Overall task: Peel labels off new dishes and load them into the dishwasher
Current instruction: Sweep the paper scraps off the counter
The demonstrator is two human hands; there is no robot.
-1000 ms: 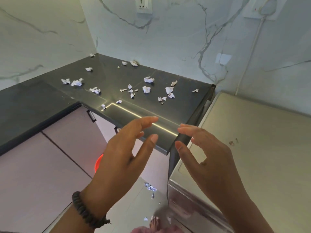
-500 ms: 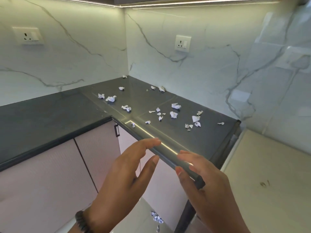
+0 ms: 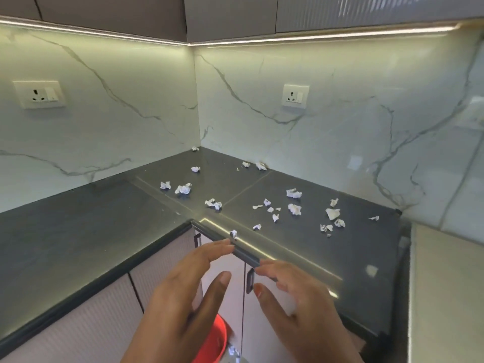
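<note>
Two hands hover before the dark corner tabletop [image 3: 78,231], palms facing each other. The left hand [image 3: 180,299] has a wide, empty grip; the right hand [image 3: 296,305] likewise, fingers spread. About twenty crumpled label scraps [image 3: 294,208] lie scattered on the tabletop, one [image 3: 233,234] at its front edge just beyond the left fingertips. Two wall sockets [image 3: 295,96] show. No dish is visible.

Dark grey stone tabletop [image 3: 78,231]: polished, glossy, reflects the strip light. White grey-veined marble-look wall panels [image 3: 104,142]: smooth, semi-gloss. Crumpled white paper label scraps [image 3: 294,208] at 1 o'clock: matt. Pale ribbed cabinet doors [image 3: 86,323]: matt, fine-grooved.
</note>
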